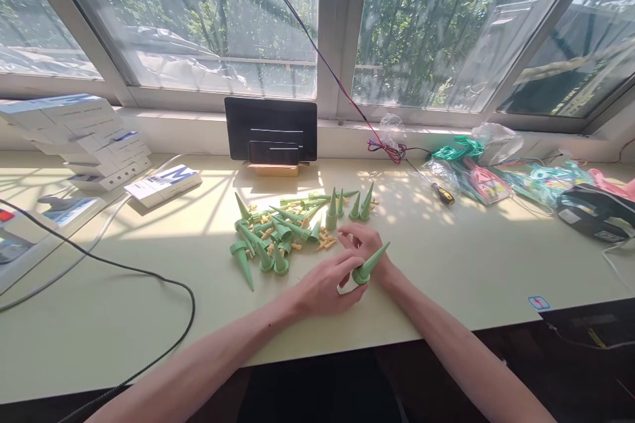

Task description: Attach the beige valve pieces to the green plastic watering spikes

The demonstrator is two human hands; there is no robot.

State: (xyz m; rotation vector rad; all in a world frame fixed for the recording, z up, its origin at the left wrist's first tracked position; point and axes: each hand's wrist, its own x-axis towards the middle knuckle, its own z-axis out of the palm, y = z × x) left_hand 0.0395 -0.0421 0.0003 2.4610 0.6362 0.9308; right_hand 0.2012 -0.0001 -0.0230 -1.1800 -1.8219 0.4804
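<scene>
My left hand [330, 284] grips the wide base of a green cone spike [370, 264] between thumb and fingers, its tip pointing up and to the right. Just behind it, my right hand [364, 242] reaches toward the small tan pieces [326, 240]; its fingertips are bent, and I cannot make out whether they hold anything. A pile of green cone spikes [282, 228] mixed with tan pieces lies to the left of my hands. Several spikes stand upright on their bases at the back right of the pile, and one spike [242, 263] lies at its front left.
A tablet and phone on a stand [272, 170] are behind the pile. White boxes [89, 139] are stacked at the back left, with a black cable [163, 276] in front. A screwdriver [442, 194], bagged items [489, 184] and a black device [595, 211] lie at the right.
</scene>
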